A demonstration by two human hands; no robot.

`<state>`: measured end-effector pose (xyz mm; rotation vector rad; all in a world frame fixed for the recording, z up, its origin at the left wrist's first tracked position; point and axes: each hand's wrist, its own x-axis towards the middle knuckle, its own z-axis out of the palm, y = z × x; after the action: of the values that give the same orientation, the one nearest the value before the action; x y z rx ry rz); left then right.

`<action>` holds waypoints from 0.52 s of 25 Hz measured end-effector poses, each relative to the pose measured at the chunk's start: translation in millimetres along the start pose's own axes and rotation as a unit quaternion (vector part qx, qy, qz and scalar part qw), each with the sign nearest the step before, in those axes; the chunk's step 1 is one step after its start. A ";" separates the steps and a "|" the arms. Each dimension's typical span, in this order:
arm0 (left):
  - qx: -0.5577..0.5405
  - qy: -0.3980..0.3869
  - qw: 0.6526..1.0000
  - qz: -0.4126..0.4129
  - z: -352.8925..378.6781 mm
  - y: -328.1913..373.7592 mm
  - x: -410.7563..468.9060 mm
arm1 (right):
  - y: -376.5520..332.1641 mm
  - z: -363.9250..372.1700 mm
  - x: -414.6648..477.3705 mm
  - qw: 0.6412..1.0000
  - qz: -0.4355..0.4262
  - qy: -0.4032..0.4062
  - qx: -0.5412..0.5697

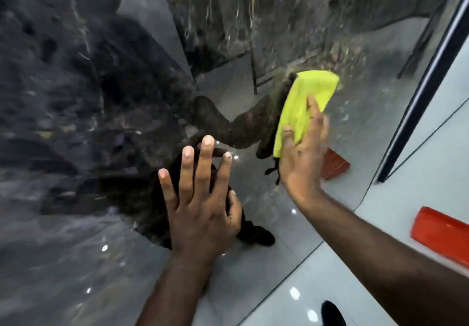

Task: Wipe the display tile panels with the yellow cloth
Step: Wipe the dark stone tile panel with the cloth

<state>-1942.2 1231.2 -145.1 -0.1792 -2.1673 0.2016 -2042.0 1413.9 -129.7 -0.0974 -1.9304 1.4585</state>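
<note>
Folded yellow-green soft cloth (304, 107): flat against the glossy dark marble-pattern display tile panel (63, 123), right of centre, with its top edge showing past my fingertips. My right hand (302, 153) lies over it, fingers straight and close together, pressing rather than clenching.

Handling call: the cloth looks light and limp, likely to bunch or skate on that slick glaze. I'd keep the palm flat over the middle of the fold, with the thumb pinning the lower edge.

The panel looks stiff and heavy, probably brittle at the edges, so press, don't lean. It's very reflective and the picture is smeared, so I can't tell which areas are already clean.

My left hand (200, 199) is flat on the panel just beside the cloth, lower left, fingers splayed wide and holding nothing. It reads as a brace.

Further out: pale grey glossy floor (380, 224), a red flat block (441, 232), a black frame strip (426, 77) and a dark shoe (332, 313).
</note>
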 end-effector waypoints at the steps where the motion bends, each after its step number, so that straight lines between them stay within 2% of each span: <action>1: -0.004 0.000 1.000 -0.001 -4.3 -6.3 -2.7 | -11.2 1.2 -25.7 0.991 -0.120 -0.046 -0.029; 2: -0.007 -0.001 1.000 0.000 -7.9 -12.6 -3.9 | -15.9 1.0 -39.9 0.973 -0.208 -0.085 -0.049; 3: -0.011 -0.005 1.000 0.004 -10.7 -18.4 -5.1 | -9.6 1.4 -38.2 0.962 -0.248 -0.093 -0.059; 4: -0.015 -0.011 1.000 0.010 -12.5 -23.5 -6.6 | -3.1 4.1 -31.2 0.973 -0.210 -0.066 -0.064; 5: -0.018 -0.015 1.000 0.014 -13.3 -27.2 -8.5 | 3.7 8.7 -21.4 0.994 -0.101 -0.022 -0.035; 6: -0.016 -0.016 1.000 0.015 -13.2 -28.6 -10.4 | 6.2 11.4 -13.0 0.998 0.053 0.008 0.023; 7: -0.012 -0.013 1.000 0.016 -12.0 -27.4 -11.6 | 6.8 11.2 -10.5 0.987 0.149 0.025 0.048; 8: -0.009 -0.010 1.000 0.020 -10.0 -24.4 -12.0 | 3.3 7.9 -17.4 0.989 0.146 0.015 0.035; 11: -0.020 -0.012 0.998 0.053 0.4 -12.7 -7.9 | 2.0 2.3 -53.4 0.995 -0.069 -0.067 -0.019; 12: -0.021 -0.018 0.998 0.061 4.5 -9.9 -6.6 | 14.8 2.0 -51.4 0.995 -0.079 -0.064 -0.017; 13: -0.017 -0.021 0.997 0.066 9.2 -8.1 -6.2 | 34.0 6.1 -44.4 0.999 -0.023 -0.040 -0.008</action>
<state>-1946.8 1221.3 -153.6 -0.3405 -2.2031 0.2461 -2023.7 1401.0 -181.4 -0.0015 -1.9948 1.4363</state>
